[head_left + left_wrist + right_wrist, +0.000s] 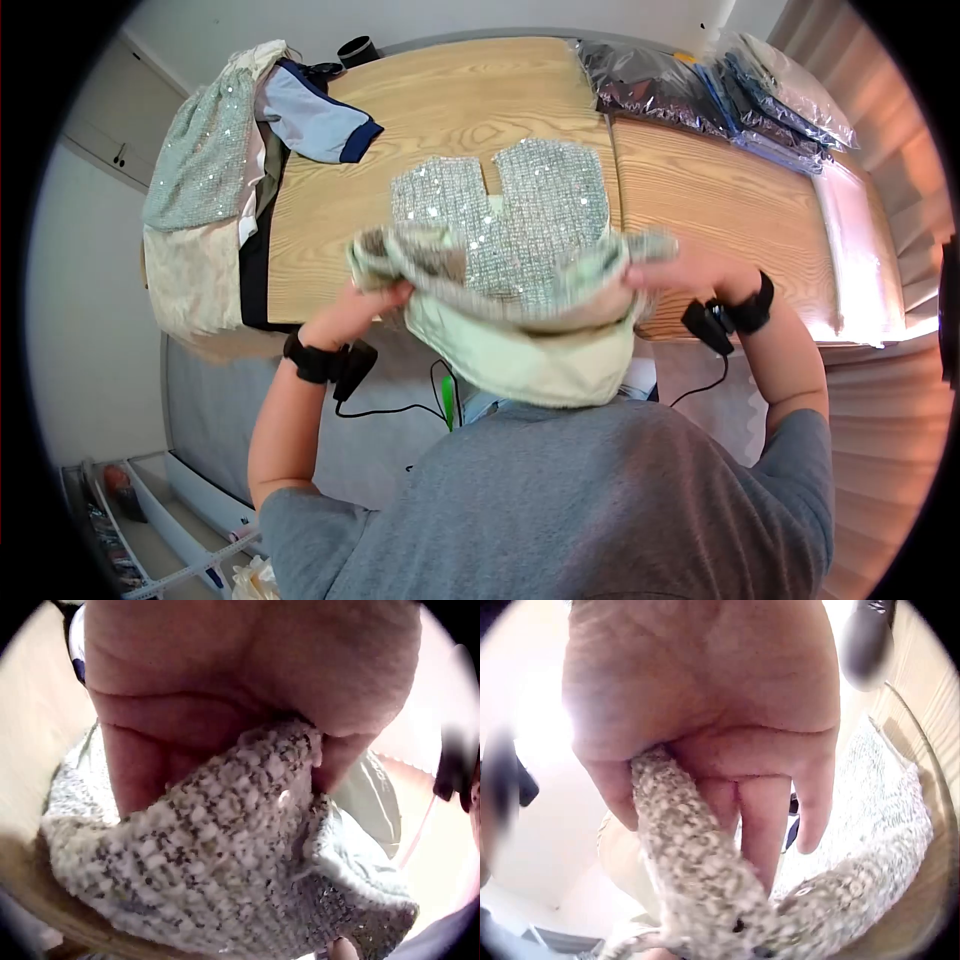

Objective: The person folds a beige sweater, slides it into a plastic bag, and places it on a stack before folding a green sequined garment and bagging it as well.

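A silvery, sequined knit garment [550,215] lies on the table with its two-part far end flat. Its near part is lifted off the table edge, and the pale green lining [530,360] hangs below. My left hand [365,305] grips the raised fabric at the left. In the left wrist view, the nubbly knit [217,847] is bunched under the palm. At the right side, my right hand [690,272] pinches the same garment. A fold of knit [697,840] runs between its thumb and fingers in the right wrist view.
Several clothes, including another sequined piece [205,150] and a light blue one with navy trim [315,120], drape over the table's left end. Plastic-bagged garments [660,90] lie at the back right. A black cup-like object [357,50] stands at the back edge.
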Demonstrator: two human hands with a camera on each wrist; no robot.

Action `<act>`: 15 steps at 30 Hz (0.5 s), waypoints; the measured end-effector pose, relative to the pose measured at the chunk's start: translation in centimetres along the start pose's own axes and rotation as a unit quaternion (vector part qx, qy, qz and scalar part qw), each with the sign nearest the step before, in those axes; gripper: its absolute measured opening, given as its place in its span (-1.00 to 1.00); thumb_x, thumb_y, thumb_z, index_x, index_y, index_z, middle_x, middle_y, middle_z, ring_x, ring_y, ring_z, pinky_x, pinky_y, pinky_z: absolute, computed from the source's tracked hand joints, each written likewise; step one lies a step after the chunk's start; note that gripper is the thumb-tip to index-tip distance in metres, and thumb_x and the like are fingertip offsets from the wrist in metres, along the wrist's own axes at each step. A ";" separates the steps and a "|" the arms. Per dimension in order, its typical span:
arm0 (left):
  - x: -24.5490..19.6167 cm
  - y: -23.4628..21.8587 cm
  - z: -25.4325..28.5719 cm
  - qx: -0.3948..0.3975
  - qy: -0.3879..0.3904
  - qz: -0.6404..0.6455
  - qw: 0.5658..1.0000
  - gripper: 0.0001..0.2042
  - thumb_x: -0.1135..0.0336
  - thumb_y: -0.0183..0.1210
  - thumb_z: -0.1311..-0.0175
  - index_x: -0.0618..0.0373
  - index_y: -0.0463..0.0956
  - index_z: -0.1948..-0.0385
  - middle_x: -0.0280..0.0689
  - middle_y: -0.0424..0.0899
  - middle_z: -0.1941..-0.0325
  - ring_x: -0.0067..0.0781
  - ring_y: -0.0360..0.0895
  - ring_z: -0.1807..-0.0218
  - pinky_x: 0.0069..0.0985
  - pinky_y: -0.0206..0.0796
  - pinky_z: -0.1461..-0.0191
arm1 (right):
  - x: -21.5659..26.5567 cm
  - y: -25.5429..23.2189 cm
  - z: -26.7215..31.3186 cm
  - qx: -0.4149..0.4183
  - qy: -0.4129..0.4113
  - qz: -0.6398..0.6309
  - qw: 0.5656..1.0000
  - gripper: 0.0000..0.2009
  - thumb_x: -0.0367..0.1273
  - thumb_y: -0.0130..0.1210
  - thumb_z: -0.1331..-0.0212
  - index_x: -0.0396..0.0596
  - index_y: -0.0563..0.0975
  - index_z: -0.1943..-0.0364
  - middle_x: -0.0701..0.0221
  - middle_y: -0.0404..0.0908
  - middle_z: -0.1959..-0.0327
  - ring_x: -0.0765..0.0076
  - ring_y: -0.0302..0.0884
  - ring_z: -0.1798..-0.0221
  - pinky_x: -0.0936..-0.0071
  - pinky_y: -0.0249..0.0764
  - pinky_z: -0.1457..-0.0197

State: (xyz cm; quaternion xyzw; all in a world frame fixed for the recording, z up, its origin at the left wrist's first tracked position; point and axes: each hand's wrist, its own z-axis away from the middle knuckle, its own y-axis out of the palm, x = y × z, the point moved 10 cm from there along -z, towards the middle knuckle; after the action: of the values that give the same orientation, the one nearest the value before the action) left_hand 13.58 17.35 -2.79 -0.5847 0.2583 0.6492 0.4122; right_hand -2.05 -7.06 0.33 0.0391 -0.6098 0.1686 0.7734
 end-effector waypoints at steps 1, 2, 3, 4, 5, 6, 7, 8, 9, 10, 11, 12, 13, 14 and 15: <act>-0.7 -0.2 -1.0 0.007 0.018 0.015 1.000 -0.61 0.27 0.13 -0.27 0.14 0.38 -0.12 -0.36 0.48 -0.12 -0.48 0.38 -0.14 -0.49 0.25 -0.19 | 0.1 -1.1 -0.7 -0.002 -0.003 0.001 1.000 -0.66 -0.22 0.11 -0.21 -0.05 0.49 -0.02 0.39 0.60 0.06 0.34 0.53 -0.03 0.34 0.33 -0.24; -0.3 -1.0 -1.9 -0.029 0.003 0.068 0.997 -0.59 0.21 0.12 -0.28 0.19 0.39 -0.10 -0.34 0.52 -0.07 -0.47 0.45 -0.09 -0.48 0.29 -0.16 | -0.3 -2.8 -1.5 -0.026 0.009 -0.088 0.996 -0.63 -0.22 0.10 -0.22 -0.11 0.47 -0.04 0.38 0.57 0.03 0.38 0.50 -0.06 0.39 0.34 -0.23; 1.3 -1.3 -3.2 -0.019 -0.056 0.142 0.988 -0.60 0.20 0.11 -0.29 0.19 0.39 -0.09 -0.33 0.55 -0.05 -0.47 0.48 -0.05 -0.47 0.32 -0.13 | -1.0 -4.2 -2.4 -0.049 0.020 -0.175 0.983 -0.60 -0.22 0.09 -0.23 -0.17 0.44 -0.07 0.38 0.55 0.00 0.42 0.47 -0.08 0.43 0.35 -0.22; 2.6 -1.5 -4.3 -0.008 -0.115 0.215 0.970 -0.61 0.20 0.09 -0.30 0.20 0.40 -0.08 -0.32 0.57 -0.02 -0.46 0.51 -0.02 -0.46 0.34 -0.10 | -0.3 -4.6 -4.0 -0.048 -0.036 -0.262 0.963 -0.58 -0.18 0.08 -0.25 -0.18 0.43 -0.06 0.38 0.58 0.05 0.43 0.54 0.01 0.40 0.47 -0.08; 2.7 -1.0 -5.0 -0.025 -0.143 0.264 0.954 -0.63 0.20 0.08 -0.30 0.20 0.42 -0.06 -0.29 0.60 0.02 -0.44 0.56 0.05 -0.45 0.39 -0.03 | -2.2 -6.3 -5.8 -0.078 -0.022 -0.298 0.951 -0.60 -0.16 0.06 -0.26 -0.16 0.44 -0.04 0.39 0.59 0.08 0.42 0.57 0.06 0.38 0.51 0.00; 4.2 -1.3 -5.8 -0.024 -0.186 0.243 0.952 -0.58 0.06 0.05 -0.31 0.14 0.43 -0.08 -0.29 0.60 0.01 -0.44 0.56 0.06 -0.44 0.39 0.00 | -3.6 -7.5 -7.1 -0.107 -0.008 -0.332 0.937 -0.61 -0.13 0.03 -0.27 -0.15 0.45 -0.01 0.40 0.60 0.10 0.41 0.60 0.12 0.36 0.56 0.08; 5.0 -1.1 -6.3 -0.022 -0.216 0.226 0.950 -0.54 -0.02 0.01 -0.31 0.10 0.42 -0.09 -0.29 0.59 -0.01 -0.42 0.55 0.04 -0.43 0.38 -0.02 | -3.8 -7.7 -7.3 -0.180 0.017 -0.350 0.919 -0.58 0.00 -0.03 -0.28 -0.09 0.48 0.10 0.45 0.60 0.27 0.46 0.58 0.36 0.40 0.53 0.38; 5.7 -1.0 -6.5 -0.021 -0.246 0.209 0.946 -0.50 -0.11 -0.03 -0.31 0.06 0.42 -0.11 -0.29 0.58 -0.03 -0.40 0.54 0.01 -0.42 0.36 -0.04 | -4.9 -8.1 -7.5 -0.181 0.015 -0.349 0.919 -0.58 0.00 -0.03 -0.28 -0.09 0.48 0.10 0.45 0.60 0.27 0.46 0.58 0.36 0.40 0.53 0.38; 5.4 -0.7 -6.6 -0.020 -0.244 0.207 0.947 -0.50 -0.11 -0.03 -0.31 0.06 0.42 -0.11 -0.29 0.58 -0.03 -0.40 0.54 0.01 -0.42 0.36 -0.04 | -7.6 -8.2 -8.0 -0.169 0.056 -0.345 0.922 -0.54 0.06 -0.07 -0.26 -0.06 0.49 0.14 0.48 0.57 0.35 0.51 0.51 0.43 0.47 0.44 0.44; 4.8 -0.6 -6.6 -0.046 -0.219 0.255 0.941 -0.47 -0.16 -0.07 -0.31 0.03 0.40 -0.12 -0.28 0.56 -0.06 -0.37 0.52 -0.02 -0.40 0.34 -0.06 | -8.6 -7.7 -8.2 -0.156 0.097 -0.340 0.922 -0.51 0.13 -0.10 -0.25 -0.02 0.49 0.18 0.51 0.53 0.42 0.55 0.44 0.50 0.54 0.36 0.50; 4.3 -0.8 -6.6 -0.072 -0.193 0.302 0.931 -0.44 -0.21 -0.11 -0.31 0.01 0.39 -0.14 -0.28 0.54 -0.10 -0.35 0.50 -0.05 -0.37 0.32 -0.09 | -9.5 -7.9 -8.0 -0.178 0.116 -0.335 0.918 -0.45 0.21 -0.16 -0.22 0.01 0.50 0.23 0.56 0.44 0.52 0.59 0.28 0.58 0.64 0.17 0.55; 4.2 -0.8 -6.4 -0.072 -0.194 0.303 0.930 -0.44 -0.21 -0.11 -0.31 0.01 0.39 -0.14 -0.28 0.54 -0.10 -0.35 0.50 -0.05 -0.37 0.32 -0.09 | -8.9 -7.6 -7.8 -0.178 0.118 -0.335 0.918 -0.45 0.21 -0.16 -0.22 0.01 0.50 0.23 0.56 0.44 0.52 0.59 0.28 0.58 0.64 0.17 0.55; 4.2 -0.9 -6.1 -0.075 -0.186 0.316 0.927 -0.45 -0.18 -0.08 -0.30 0.03 0.37 -0.15 -0.28 0.52 -0.12 -0.32 0.49 -0.06 -0.34 0.31 -0.11 | -8.1 -7.5 -7.5 -0.189 0.112 -0.321 0.921 -0.46 0.18 -0.13 -0.22 -0.02 0.49 0.19 0.54 0.48 0.47 0.58 0.36 0.52 0.62 0.25 0.50; 4.2 -0.9 -5.9 -0.078 -0.178 0.328 0.924 -0.45 -0.15 -0.04 -0.30 0.05 0.35 -0.17 -0.27 0.49 -0.15 -0.29 0.47 -0.08 -0.31 0.29 -0.13 | -7.4 -7.3 -7.1 -0.200 0.106 -0.307 0.924 -0.47 0.16 -0.11 -0.23 -0.04 0.49 0.15 0.52 0.53 0.41 0.56 0.43 0.46 0.60 0.34 0.45; 4.3 -0.9 -5.8 -0.079 -0.180 0.328 0.924 -0.45 -0.15 -0.04 -0.30 0.05 0.35 -0.17 -0.27 0.49 -0.15 -0.29 0.47 -0.08 -0.31 0.29 -0.13 | -6.7 -6.3 -7.1 -0.198 0.107 -0.308 0.924 -0.47 0.16 -0.11 -0.23 -0.04 0.49 0.15 0.52 0.53 0.41 0.56 0.43 0.46 0.60 0.34 0.45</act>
State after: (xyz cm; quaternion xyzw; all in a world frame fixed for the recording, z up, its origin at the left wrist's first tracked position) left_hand 17.60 14.11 -7.88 -0.3709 0.3050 0.8610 0.1678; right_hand 5.13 -12.57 -6.96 0.0529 -0.5022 -0.1994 0.8398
